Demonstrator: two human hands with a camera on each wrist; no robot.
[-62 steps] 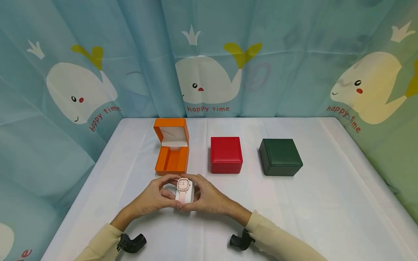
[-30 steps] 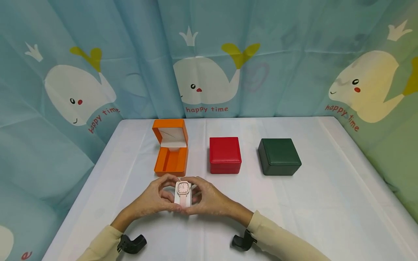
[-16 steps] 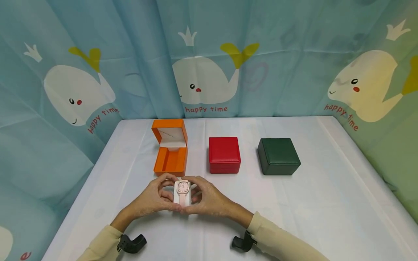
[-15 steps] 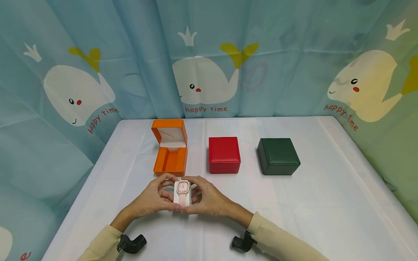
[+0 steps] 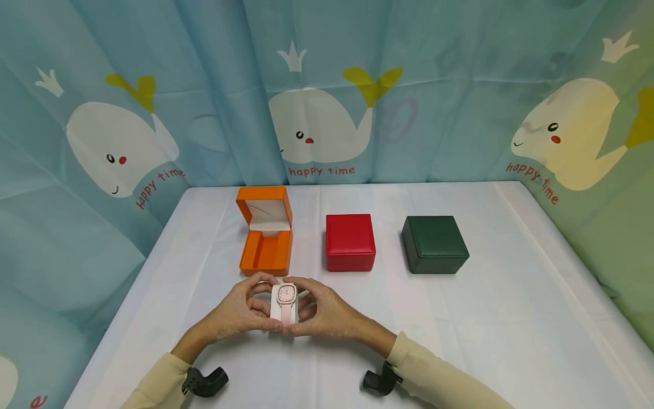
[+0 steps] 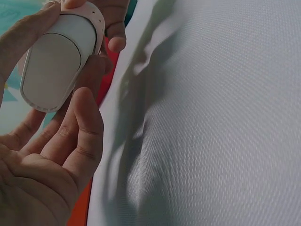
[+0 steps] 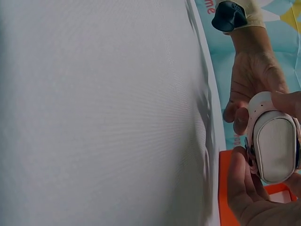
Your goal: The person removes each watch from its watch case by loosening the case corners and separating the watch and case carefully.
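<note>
In the head view, both hands are meeting low over the table (image 5: 511, 318); the left hand (image 5: 237, 312) and the right hand (image 5: 327, 315) are grasping between them a pink watch (image 5: 286, 296) strapped round a white pillow (image 5: 278, 313), each with fingers curled round a side; the dial is facing up and toward the person; just beyond, an orange box (image 5: 267, 250) is sitting open with its lid raised and its tray showing nothing inside; a red box (image 5: 350, 242) and a green box (image 5: 434, 244) are standing shut to its right, well apart from the hands.

In the left wrist view, the left hand's thumb (image 6: 84, 127) and fingers are cupping the end of the pillow (image 6: 56, 66), with the strap (image 6: 96, 19) wrapping its rim; the cloth beneath is lying in soft folds.

In the right wrist view, the right hand (image 7: 249, 193) is pinching the pillow (image 7: 276, 141) from its own side, the left hand (image 7: 251, 80) facing it; an orange edge of the box (image 7: 225, 188) is showing just behind.

As a judgement, the handling is going best if both hands are pressing on the pillow's ends rather than on the dial or strap; keeping the dial level and the long side lined up with the tray should be letting it seat squarely; a light, even squeeze is likely enough, since the pillow looks soft and the strap could slip off it.
</note>
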